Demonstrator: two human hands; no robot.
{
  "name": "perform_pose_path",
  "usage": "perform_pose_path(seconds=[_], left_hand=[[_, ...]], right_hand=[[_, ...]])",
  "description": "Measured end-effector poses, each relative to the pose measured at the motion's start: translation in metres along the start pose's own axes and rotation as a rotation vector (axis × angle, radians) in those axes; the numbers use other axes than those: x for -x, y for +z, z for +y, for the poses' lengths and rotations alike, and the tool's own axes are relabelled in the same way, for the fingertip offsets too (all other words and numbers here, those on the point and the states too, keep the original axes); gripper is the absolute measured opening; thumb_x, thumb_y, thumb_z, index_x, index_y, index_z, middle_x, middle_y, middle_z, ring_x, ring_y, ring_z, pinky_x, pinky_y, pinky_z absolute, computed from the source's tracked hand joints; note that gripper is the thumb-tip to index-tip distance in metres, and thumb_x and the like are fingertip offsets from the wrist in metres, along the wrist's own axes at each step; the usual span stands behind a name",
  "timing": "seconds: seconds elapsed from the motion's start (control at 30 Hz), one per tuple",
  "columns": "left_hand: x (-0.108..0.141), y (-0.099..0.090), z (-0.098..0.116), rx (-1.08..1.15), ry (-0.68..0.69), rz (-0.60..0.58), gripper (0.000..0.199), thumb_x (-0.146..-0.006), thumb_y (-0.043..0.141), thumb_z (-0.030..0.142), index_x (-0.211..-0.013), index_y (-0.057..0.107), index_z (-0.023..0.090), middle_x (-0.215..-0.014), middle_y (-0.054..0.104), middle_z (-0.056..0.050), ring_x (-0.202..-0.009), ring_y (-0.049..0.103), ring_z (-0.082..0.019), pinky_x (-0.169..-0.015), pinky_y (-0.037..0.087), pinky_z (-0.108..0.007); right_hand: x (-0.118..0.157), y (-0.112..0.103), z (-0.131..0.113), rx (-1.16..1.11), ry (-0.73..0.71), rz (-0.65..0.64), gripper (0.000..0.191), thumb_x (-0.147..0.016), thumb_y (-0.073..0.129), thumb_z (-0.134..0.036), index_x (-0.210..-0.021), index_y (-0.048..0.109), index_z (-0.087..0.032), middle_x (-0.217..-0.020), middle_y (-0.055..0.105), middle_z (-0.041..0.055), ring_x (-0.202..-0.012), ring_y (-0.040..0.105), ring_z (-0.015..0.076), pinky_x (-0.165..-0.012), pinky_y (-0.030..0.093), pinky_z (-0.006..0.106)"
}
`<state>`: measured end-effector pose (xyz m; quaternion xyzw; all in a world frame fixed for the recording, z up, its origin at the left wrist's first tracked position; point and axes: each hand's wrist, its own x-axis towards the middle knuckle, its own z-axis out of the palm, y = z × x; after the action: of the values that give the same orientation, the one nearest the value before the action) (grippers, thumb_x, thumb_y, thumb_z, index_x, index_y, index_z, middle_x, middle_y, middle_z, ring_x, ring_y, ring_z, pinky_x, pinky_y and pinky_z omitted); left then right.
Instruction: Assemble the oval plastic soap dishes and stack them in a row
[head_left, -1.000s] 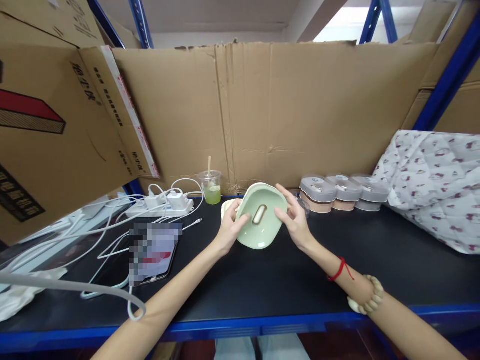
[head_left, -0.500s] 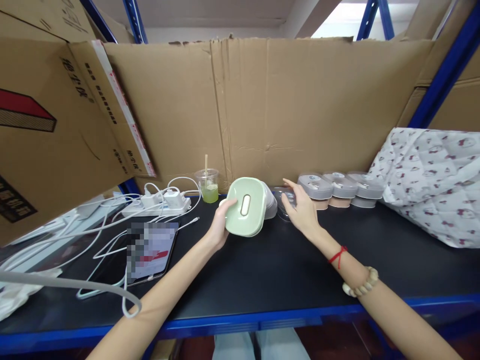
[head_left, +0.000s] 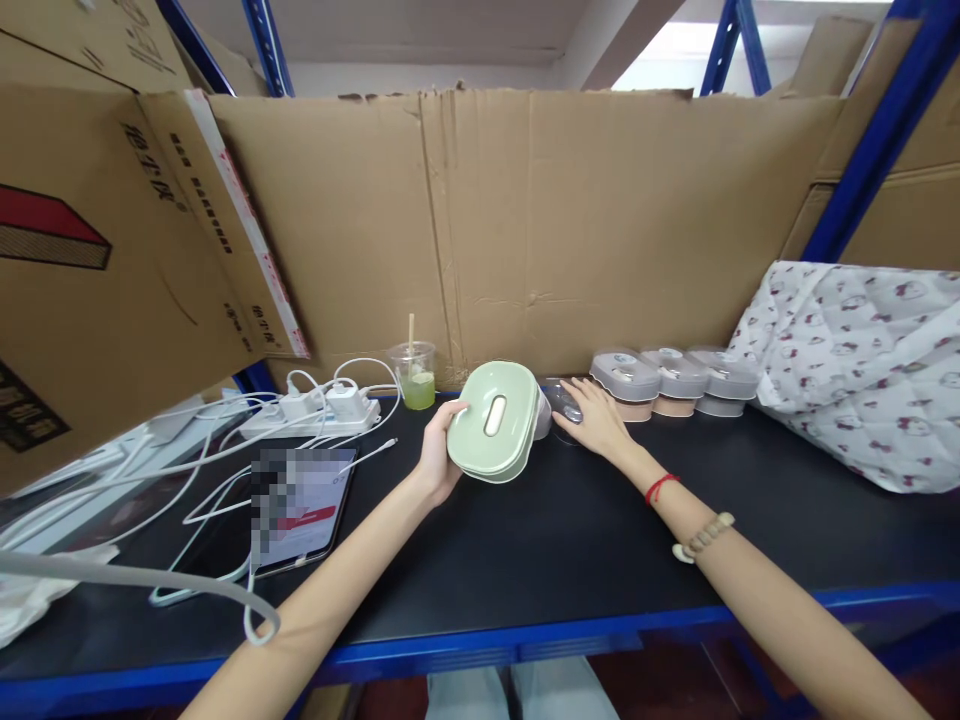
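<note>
My left hand (head_left: pixel 439 452) is closed around the left side of a pale green lidded container (head_left: pixel 480 415), holding it tilted above the table. Its lid has a white oblong piece in the middle and faces me. Behind its right edge a whitish translucent container (head_left: pixel 544 418) shows in part; I cannot tell whether it is being held or standing. Farther right, my right hand (head_left: pixel 596 418) reaches over a clear plastic container (head_left: pixel 562 402), with fingers spread and fingertips at or on it. The hand covers part of that clear container.
Several grey-lidded containers (head_left: pixel 626 372) stand right of my right hand, beside a quilted patterned bag (head_left: pixel 862 370). A cup of green drink (head_left: pixel 418 385), a power strip (head_left: pixel 352 425), white cables and a tablet (head_left: pixel 307 510) lie left. Cardboard (head_left: pixel 495 220) walls the back.
My right hand has lowered from above the clear plastic container down onto or against it. The green container in my left hand has tilted slightly, its top leaning to the right.
</note>
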<state>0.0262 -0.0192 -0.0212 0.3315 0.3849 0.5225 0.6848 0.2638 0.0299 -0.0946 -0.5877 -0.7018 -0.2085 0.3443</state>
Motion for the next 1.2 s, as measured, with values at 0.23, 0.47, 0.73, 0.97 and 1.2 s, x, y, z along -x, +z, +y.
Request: perform_pose_path(seconds=[0.23,0.47,0.73,0.97,1.2], left_hand=[[-0.002,-0.002,-0.002,0.005,0.012,0.014,0.022,-0.060,0.054,0.030,-0.075,0.055,0.014,-0.059,0.053,-0.001,-0.060,0.058,-0.023,-0.041,0.040,-0.019],[-0.001,-0.001,-0.004,0.027,-0.008,-0.046,0.021,-0.070,0.055,0.033,-0.080,0.055,0.014,-0.065,0.057,-0.004,-0.072,0.062,-0.027,-0.042,0.045,-0.020],[-0.003,-0.003,-0.005,0.092,-0.014,-0.221,0.014,-0.084,0.050,0.018,-0.088,0.061,0.010,-0.085,0.063,-0.010,-0.084,0.062,-0.027,-0.064,0.056,-0.028],[-0.008,-0.008,-0.010,0.136,0.028,-0.373,0.004,-0.088,0.054,0.013,-0.092,0.054,0.012,-0.096,0.061,-0.011,-0.093,0.059,-0.027,-0.080,0.054,-0.034],[-0.005,-0.009,-0.016,0.136,0.084,-0.415,0.011,-0.096,0.047,0.006,-0.095,0.054,0.014,-0.100,0.061,-0.009,-0.099,0.058,-0.024,-0.086,0.051,-0.036]], right_hand=[[0.000,-0.004,-0.002,-0.038,0.039,0.094,0.039,-0.068,0.062,-0.032,-0.104,0.061,-0.016,-0.096,0.052,0.0124,-0.087,0.057,0.0299,-0.080,0.049,0.047],[0.000,-0.003,-0.008,-0.064,0.113,0.140,0.023,-0.072,0.062,-0.025,-0.093,0.062,-0.018,-0.089,0.056,0.0094,-0.084,0.058,0.0280,-0.071,0.053,0.042],[-0.001,-0.010,-0.009,-0.077,0.106,0.207,0.018,-0.080,0.059,-0.027,-0.090,0.072,-0.019,-0.085,0.060,0.0088,-0.080,0.059,0.0262,-0.064,0.053,0.037],[-0.005,-0.029,-0.015,-0.093,0.051,0.394,0.052,-0.095,0.035,-0.055,-0.093,0.070,-0.016,-0.081,0.059,0.0086,-0.075,0.060,0.0223,-0.054,0.049,0.031],[0.001,-0.053,-0.064,-0.331,-0.246,0.734,0.023,-0.094,0.052,-0.037,-0.100,0.062,-0.017,-0.089,0.058,0.0084,-0.093,0.058,0.0227,-0.078,0.049,0.036]])
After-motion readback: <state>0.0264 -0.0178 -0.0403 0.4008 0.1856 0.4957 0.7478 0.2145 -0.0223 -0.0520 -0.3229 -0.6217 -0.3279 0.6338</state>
